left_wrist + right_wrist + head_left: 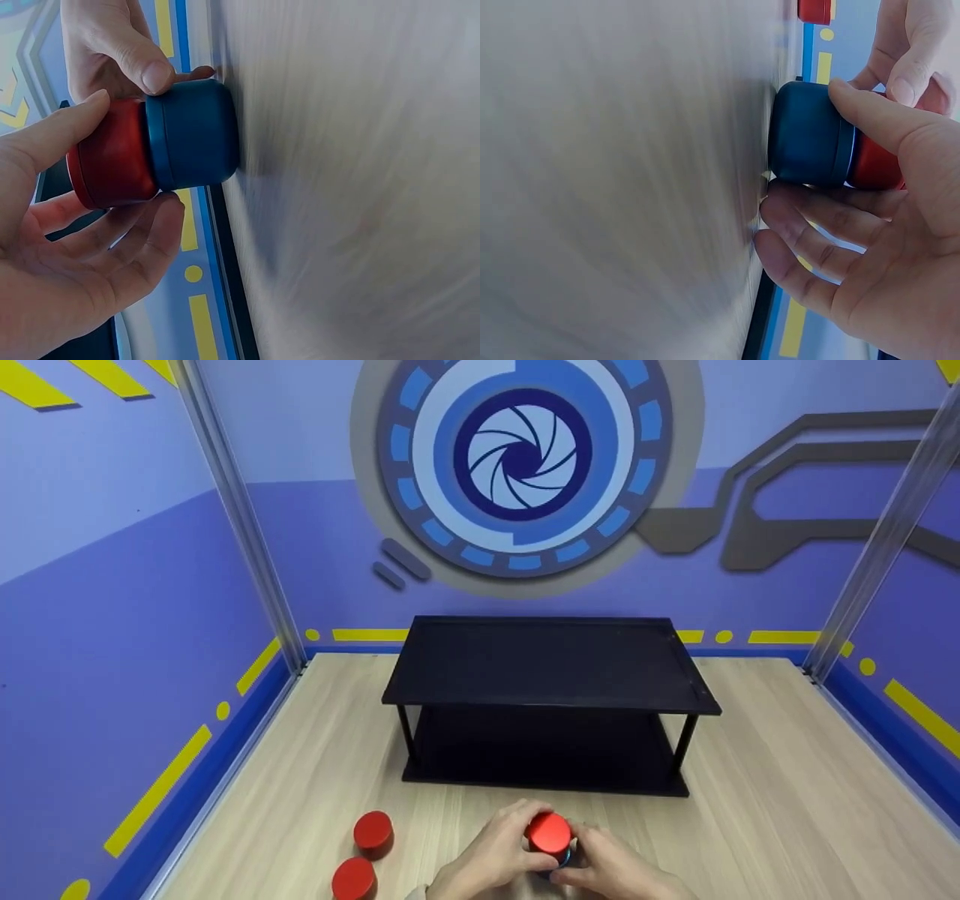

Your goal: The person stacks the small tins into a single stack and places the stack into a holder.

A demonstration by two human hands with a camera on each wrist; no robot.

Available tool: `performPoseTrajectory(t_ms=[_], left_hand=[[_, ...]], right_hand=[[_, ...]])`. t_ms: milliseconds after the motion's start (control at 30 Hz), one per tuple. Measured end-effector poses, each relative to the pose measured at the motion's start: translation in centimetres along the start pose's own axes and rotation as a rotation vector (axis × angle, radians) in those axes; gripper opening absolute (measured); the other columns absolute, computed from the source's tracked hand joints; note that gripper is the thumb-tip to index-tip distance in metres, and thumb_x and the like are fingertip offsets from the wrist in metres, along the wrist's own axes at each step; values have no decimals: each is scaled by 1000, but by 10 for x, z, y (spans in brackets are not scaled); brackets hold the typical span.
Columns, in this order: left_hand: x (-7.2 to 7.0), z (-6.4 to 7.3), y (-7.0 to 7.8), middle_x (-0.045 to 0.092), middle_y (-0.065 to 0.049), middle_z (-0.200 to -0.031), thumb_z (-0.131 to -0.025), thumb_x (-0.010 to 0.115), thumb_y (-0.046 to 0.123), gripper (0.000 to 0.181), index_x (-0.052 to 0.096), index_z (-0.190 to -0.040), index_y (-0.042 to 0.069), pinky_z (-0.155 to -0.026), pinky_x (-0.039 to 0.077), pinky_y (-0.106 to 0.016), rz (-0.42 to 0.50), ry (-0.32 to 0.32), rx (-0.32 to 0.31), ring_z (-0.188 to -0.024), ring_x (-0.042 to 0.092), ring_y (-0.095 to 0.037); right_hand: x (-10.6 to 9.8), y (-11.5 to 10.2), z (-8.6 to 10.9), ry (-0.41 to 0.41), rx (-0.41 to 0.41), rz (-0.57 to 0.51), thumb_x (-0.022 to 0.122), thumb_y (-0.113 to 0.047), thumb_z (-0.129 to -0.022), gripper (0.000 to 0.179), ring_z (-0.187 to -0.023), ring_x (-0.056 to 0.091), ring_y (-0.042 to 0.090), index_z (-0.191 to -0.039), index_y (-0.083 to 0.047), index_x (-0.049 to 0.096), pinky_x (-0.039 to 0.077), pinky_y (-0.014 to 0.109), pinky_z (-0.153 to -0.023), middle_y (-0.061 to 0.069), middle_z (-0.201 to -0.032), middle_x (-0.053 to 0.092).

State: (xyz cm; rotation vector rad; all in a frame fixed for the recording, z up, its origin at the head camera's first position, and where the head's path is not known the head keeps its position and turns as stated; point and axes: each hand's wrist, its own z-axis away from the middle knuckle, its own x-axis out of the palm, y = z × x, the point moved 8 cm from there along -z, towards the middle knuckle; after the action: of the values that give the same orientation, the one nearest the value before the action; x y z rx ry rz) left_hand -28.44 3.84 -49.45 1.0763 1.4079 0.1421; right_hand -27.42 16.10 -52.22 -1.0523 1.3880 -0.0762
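Observation:
A red cylindrical tin sits on top of a blue tin, end to end, at the front middle of the table. My left hand grips the red tin between thumb and fingers from the left. From the right, my right hand holds the blue tin low down, thumb on one side and fingers on the other. The blue tin's base appears to rest on the tabletop. In the head view the blue tin is mostly hidden beneath the red one and behind the fingers.
Left of the hands, two more red tins stand on the wooden table. Behind the hands is a black two-level rack on thin posts. Printed blue-purple walls enclose the table at the back and sides.

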Motion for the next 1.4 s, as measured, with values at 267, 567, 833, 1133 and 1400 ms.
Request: performPoseTrajectory(t_ms=[267,567,833,1133,1400], left_hand=[[1,-1,0,62,8,-112,-70,85,22,59,59,-123,18,-83,50,-20,6,10,26,-97,57,0],[2,-3,0,63,6,-113,-71,83,19,56,59,-122,17,-82,50,-19,0,11,30,-97,57,0],[0,-7,-2,62,7,-112,-70,84,19,56,60,-120,18,-82,50,-19,2,10,22,-96,56,0],[-1,-9,-3,63,6,-111,-70,84,20,57,59,-121,15,-81,49,-19,-20,19,35,-96,56,-1],[-2,-4,-3,60,5,-120,-71,84,25,68,53,-131,20,-86,50,-22,-30,15,36,-103,57,-3]], right_hand=[[0,2,-1,-14,-13,-93,75,-37,-81,49,-83,60,-1,-117,-8,60,53,23,-73,-4,-100,69],[1,3,-3,-22,-22,-131,75,-34,-82,46,-79,61,1,-117,-9,59,52,21,-68,-7,-97,68],[0,6,-6,-20,16,-128,74,-37,-82,49,-93,62,2,-119,-9,59,53,24,-81,-4,-107,69],[-1,9,-7,-12,23,-96,73,-41,-82,50,-94,61,1,-120,-10,59,52,24,-82,-4,-108,69],[-1,8,-9,-7,11,-101,74,-41,-81,50,-86,60,1,-118,-11,59,51,21,-76,-4,-103,70]])
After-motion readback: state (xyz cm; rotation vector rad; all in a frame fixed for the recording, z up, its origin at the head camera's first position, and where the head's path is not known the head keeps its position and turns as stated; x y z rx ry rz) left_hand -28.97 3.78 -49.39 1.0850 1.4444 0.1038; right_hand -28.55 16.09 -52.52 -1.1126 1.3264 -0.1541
